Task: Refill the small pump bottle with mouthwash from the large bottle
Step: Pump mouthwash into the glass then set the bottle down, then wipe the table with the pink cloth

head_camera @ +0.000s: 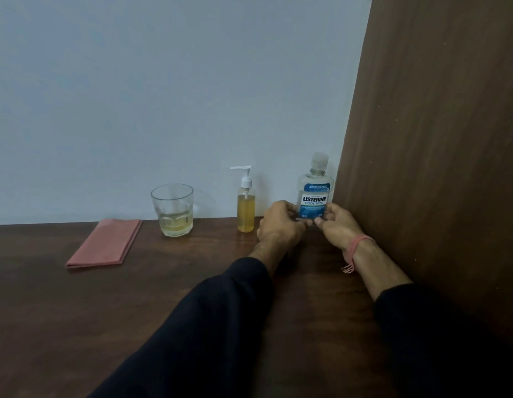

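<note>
The large mouthwash bottle (pixel 315 193), clear with a blue Listerine label and a clear cap on, stands upright at the back right of the wooden table. My left hand (pixel 279 222) grips its lower left side and my right hand (pixel 337 222) grips its lower right side; their fingers hide the bottle's base. Just left of my left hand stands the small pump bottle (pixel 245 209), upright, with a white pump head on and yellow liquid filling most of it.
A glass tumbler (pixel 172 209) with a little yellowish liquid stands left of the pump bottle. A folded pink cloth (pixel 106 244) lies further left. A brown wooden panel (pixel 436 139) rises right beside the large bottle. A pale wall backs the table (pixel 77 311).
</note>
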Available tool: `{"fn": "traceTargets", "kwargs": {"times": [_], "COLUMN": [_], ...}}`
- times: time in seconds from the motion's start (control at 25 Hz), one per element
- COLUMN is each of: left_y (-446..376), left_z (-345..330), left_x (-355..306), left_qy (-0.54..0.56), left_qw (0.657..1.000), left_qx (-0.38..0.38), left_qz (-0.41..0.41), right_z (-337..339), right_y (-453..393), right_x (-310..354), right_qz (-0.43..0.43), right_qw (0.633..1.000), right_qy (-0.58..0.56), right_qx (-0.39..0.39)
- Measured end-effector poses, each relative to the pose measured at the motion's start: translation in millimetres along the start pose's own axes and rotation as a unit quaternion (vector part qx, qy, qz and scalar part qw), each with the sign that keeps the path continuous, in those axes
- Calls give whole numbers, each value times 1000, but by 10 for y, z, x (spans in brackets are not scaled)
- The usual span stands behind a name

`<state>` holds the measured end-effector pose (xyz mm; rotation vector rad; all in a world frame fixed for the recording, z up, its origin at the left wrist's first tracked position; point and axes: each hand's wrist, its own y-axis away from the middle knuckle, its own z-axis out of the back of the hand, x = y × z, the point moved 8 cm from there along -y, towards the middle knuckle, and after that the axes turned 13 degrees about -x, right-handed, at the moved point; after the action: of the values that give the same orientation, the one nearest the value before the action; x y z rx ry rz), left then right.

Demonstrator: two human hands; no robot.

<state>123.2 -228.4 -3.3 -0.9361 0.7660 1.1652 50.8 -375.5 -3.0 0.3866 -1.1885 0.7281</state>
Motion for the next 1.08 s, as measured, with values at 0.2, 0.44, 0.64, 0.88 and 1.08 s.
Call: {"fn": "traceTargets", "kwargs": {"times": [0.2,0.44,0.64,0.88,1.08], "left_y": [168,804,759,717,1365], "left_z": [113,1334,3250,3550,3422], "left_x": [-13,227,953,1076,918], "left_qy": [-22,-219,-428,-415,-393], "left_qw": [1000,963,896,901,909], "left_qx": [0,46,-93,-101,-36], "left_qz": [-15,-148,-75,-72,-136], "right_z": [85,384,432,107,-44], "right_y": [82,605,1230,2062,2787], "right_x": [-87,-82,85,315,644], "right_qz": [-8,-24,40,95,211], "right_qw": [1000,999,986,969,922], "right_qy": [-10,33,150,190,245], "right_qx": [-9,-17,52,129,211]}}
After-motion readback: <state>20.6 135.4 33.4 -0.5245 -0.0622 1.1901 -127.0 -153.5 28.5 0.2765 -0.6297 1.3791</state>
